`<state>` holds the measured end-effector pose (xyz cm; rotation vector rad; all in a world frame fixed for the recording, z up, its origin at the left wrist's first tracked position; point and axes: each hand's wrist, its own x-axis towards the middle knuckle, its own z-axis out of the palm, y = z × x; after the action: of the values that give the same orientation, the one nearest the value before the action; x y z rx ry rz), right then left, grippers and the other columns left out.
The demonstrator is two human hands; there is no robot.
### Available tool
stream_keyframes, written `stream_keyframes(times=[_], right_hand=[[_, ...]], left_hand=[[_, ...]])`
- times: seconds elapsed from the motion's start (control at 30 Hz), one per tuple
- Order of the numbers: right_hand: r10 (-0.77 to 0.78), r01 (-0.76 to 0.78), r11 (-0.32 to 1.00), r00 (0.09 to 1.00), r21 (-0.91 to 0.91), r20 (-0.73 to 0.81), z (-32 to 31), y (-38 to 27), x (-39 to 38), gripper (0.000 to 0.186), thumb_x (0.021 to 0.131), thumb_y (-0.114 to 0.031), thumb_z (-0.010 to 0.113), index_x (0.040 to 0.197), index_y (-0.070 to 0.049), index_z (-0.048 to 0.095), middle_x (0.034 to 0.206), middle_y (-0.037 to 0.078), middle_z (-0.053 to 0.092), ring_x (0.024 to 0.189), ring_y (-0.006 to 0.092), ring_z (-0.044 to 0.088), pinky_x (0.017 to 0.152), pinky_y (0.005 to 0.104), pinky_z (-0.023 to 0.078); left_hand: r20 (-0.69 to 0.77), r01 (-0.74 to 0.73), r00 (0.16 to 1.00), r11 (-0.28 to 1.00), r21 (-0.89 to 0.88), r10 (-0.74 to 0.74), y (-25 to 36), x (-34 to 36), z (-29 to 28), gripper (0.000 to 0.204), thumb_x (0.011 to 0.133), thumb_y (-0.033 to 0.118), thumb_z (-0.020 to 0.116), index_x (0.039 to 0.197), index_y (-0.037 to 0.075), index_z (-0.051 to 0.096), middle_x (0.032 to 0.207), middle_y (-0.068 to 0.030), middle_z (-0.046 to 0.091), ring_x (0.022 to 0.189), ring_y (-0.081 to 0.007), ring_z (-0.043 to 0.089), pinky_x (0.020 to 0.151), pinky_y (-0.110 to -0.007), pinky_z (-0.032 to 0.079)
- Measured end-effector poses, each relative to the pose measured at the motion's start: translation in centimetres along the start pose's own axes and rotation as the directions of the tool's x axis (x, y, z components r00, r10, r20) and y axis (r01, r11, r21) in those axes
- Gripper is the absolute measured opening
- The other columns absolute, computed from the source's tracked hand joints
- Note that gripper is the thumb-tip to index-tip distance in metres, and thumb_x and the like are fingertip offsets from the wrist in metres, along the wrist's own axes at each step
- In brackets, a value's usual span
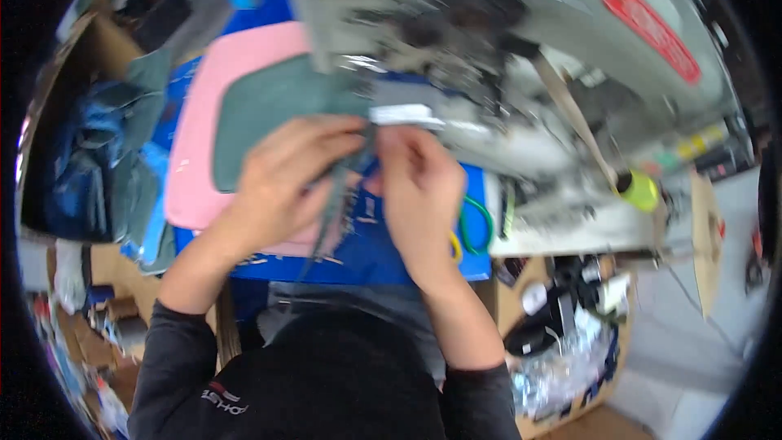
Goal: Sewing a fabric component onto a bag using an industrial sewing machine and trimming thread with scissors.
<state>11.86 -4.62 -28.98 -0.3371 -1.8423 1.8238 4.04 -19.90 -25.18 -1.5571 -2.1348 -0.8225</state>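
Observation:
My left hand (pixel 281 175) is closed on a narrow grey-green fabric strip (pixel 332 208), whose loose end hangs down toward my lap. Close beside it, my right hand (pixel 422 187) pinches the upper part of the same strip, though motion blur softens the fingertips. Both hands are in front of the sewing machine (pixel 562 57), just below its needle area. Partly under my left hand lies a grey-green panel (pixel 269 106) with rounded corners, on top of a larger pink panel (pixel 191 171).
Blue work surface (pixel 375 265) carries scattered thread scraps. Green and yellow loop handles (pixel 479 228) lie right of my right hand. At left stands a carton (pixel 49 126) with blue and grey-green pieces; lower right, a bin (pixel 562 375) holds clear plastic. A yellow-green cylinder (pixel 639 190) sits by the machine.

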Motion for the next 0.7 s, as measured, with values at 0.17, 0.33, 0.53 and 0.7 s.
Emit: stream_keyframes(times=[0.17, 0.33, 0.53, 0.7], right_hand=[[-0.007, 0.009, 0.982, 1.0, 0.19, -0.012, 0.8, 0.1, 1.1, 0.015, 0.093, -0.007, 0.069, 0.1, 0.007, 0.065, 0.081, 0.005, 0.069, 0.064, 0.0035, 0.06, 0.053, 0.0195, 0.047], [-0.025, 0.037, 0.986, 0.997, 0.161, -0.073, 1.1, 0.8, 0.4, 0.012, 0.089, -0.006, 0.07, 0.091, 0.005, 0.066, 0.071, 0.011, 0.069, 0.056, 0.0109, 0.063, 0.052, 0.0262, 0.048], [-0.012, 0.0, 0.967, 0.999, 0.254, 0.045, 2.2, 1.4, 0.4, 0.013, 0.093, -0.005, 0.066, 0.097, 0.007, 0.066, 0.073, 0.011, 0.069, 0.06, 0.0113, 0.063, 0.053, 0.0277, 0.047], [-0.01, 0.011, 0.987, 1.0, 0.162, -0.007, 1.8, 1.0, -1.2, 0.03, 0.096, -0.001, 0.062, 0.125, 0.009, 0.061, 0.089, 0.007, 0.07, 0.074, 0.0069, 0.062, 0.063, 0.0226, 0.051]], left_hand=[[-0.032, 0.125, 0.991, 0.981, -0.146, -0.13, 0.2, 0.3, 0.5, 0.03, 0.081, 0.005, 0.074, 0.11, 0.0, 0.066, 0.119, -0.0171, 0.068, 0.104, -0.0336, 0.068, 0.09, -0.038, 0.053], [-0.044, 0.183, 0.979, 0.955, -0.234, -0.198, 0.2, 0.5, 1.0, 0.032, 0.081, 0.003, 0.074, 0.111, 0.0, 0.065, 0.12, -0.0173, 0.068, 0.107, -0.0321, 0.068, 0.091, -0.037, 0.053], [-0.025, 0.192, 0.98, 0.965, -0.178, -0.2, 0.2, 0.6, 0.0, 0.03, 0.081, 0.003, 0.073, 0.11, 0.0, 0.067, 0.119, -0.0165, 0.069, 0.107, -0.0318, 0.068, 0.091, -0.037, 0.053], [0.004, 0.124, 0.992, 0.974, -0.189, -0.125, -0.6, 0.2, -0.2, 0.031, 0.079, 0.0, 0.069, 0.109, 0.001, 0.068, 0.117, -0.0143, 0.069, 0.106, -0.0341, 0.067, 0.089, -0.042, 0.054]])
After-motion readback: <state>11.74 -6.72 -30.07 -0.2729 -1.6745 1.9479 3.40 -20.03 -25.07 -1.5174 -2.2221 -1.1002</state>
